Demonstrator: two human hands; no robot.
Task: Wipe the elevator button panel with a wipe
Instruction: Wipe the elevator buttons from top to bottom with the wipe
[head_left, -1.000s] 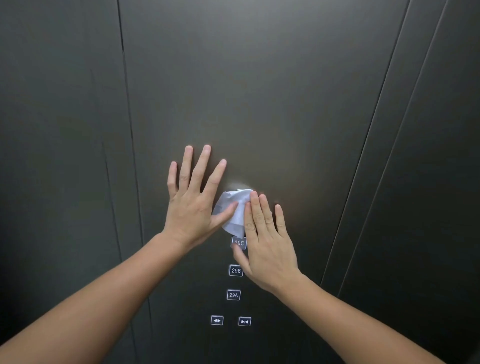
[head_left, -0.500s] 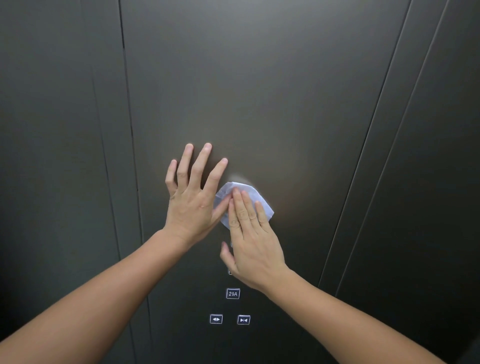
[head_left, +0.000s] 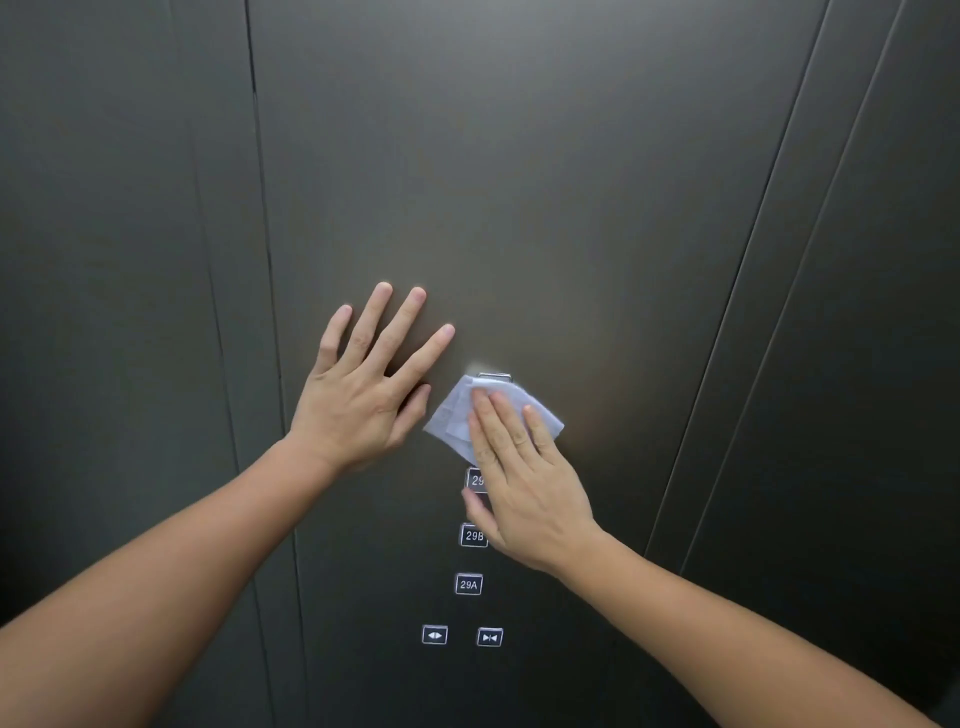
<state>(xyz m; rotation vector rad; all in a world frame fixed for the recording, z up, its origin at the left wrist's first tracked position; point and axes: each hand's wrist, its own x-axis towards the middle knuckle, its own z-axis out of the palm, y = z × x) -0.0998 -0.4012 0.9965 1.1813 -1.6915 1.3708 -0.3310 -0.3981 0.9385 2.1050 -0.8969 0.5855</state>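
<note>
The dark brushed-metal button panel (head_left: 519, 234) fills the middle of the view. A folded white wipe (head_left: 454, 415) lies flat against it, pressed by the fingers of my right hand (head_left: 519, 483), covering a button whose top edge (head_left: 494, 376) shows just above the wipe. My right thumb partly hides the "29" button (head_left: 475, 479) below. Buttons 29B (head_left: 474, 535) and 29A (head_left: 468, 584) follow in a column, then the door-open (head_left: 435, 635) and door-close (head_left: 489, 637) buttons. My left hand (head_left: 363, 395) rests flat on the panel with spread fingers, just left of the wipe.
A vertical seam (head_left: 270, 364) divides the button panel from the dark wall section on the left. Two slanted metal trim lines (head_left: 748, 312) run down the right side, with more dark wall beyond them.
My right hand slid the wipe left over the column, then back to the right and slightly down, so button 29B and part of the button above show again. My left hand stayed planted.
</note>
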